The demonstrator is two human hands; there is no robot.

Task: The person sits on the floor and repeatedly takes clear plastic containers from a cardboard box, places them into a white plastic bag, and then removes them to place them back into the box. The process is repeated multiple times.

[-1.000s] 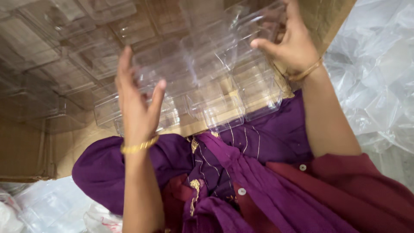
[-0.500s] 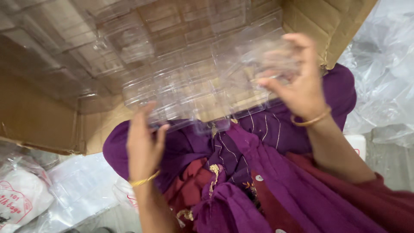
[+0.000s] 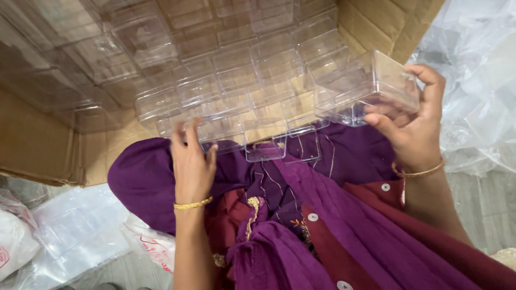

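Item: clear plastic box (image 3: 371, 88), rectangular, transparent, lifted clear of the stock and tilted. Held by the right hand (image 3: 414, 126) at its right end, thumb under the near lower edge, fingers curled over the far upper corner; position is at the right front corner of the cardboard carton (image 3: 376, 24), just above its rim. Stock: many like transparent boxes (image 3: 231, 75) packed in rows inside the carton, filling it from the front rim back. Left hand (image 3: 191, 161): flat and open, fingers spread slightly, fingertips resting on the front row of boxes at the carton's near rim, gripping nothing. Each wrist carries a gold bangle. Purple fabric (image 3: 301, 215) with a dark red buttoned panel lies against the carton's near side. Crumpled clear plastic wrap (image 3: 478, 91) sits right of the carton; plastic bags (image 3: 75, 231) lie below its left front corner.
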